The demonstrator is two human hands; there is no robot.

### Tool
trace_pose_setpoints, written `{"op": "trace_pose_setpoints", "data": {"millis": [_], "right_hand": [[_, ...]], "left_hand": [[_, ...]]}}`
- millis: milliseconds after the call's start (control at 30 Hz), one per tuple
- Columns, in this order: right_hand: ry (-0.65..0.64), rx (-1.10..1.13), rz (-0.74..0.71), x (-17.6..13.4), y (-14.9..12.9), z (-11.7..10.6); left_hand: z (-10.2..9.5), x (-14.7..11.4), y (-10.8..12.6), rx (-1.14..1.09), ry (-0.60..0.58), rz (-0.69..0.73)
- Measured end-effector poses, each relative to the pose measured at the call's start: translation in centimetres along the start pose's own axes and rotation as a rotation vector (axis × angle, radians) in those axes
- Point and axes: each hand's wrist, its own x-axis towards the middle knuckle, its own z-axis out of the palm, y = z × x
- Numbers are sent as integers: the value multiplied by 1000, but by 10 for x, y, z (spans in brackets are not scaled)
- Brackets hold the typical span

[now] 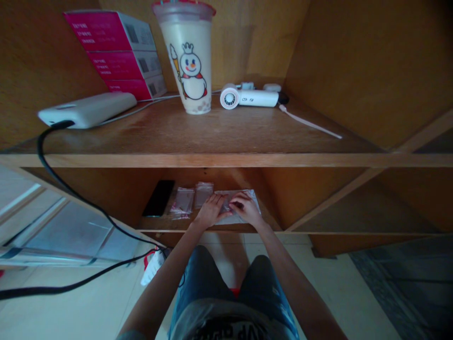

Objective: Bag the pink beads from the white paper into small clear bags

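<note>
On the lower shelf my left hand [211, 211] rests flat with fingers stretched over the left part of a whitish sheet or packet [253, 195]. My right hand [245, 208] is curled above the same sheet, thumb and fingertips drawn together. Whatever is between those fingertips is too small to make out. Just left of my left hand lie clear plastic packets, one nearer the back [204, 192] and one further left [183, 202]. Beyond them is a flat black phone [159, 198].
The upper shelf [226, 137] holds a tall snowman-print drink cup [191, 66], stacked pink boxes [106, 47], a white power bank-like device [88, 108] and a small white handheld fan [247, 97]. A black cable [88, 203] hangs down at left. My legs are below the shelf.
</note>
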Motion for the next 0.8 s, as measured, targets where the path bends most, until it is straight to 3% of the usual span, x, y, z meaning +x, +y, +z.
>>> {"op": "trace_pose_setpoints", "data": {"millis": [300,500,633,800], "right_hand": [[25,-30,-21,0,4,3],[172,-235,126,-1,8,1],[139,-378,215,-1,13,3],[107,-402,223,-1,12,5]], "left_hand": [[0,0,0,-22,3,8],[1,0,-1,-24,12,7],[2,-1,-1,-26,16,5],[1,-1,-1,-30,15,-7]]}}
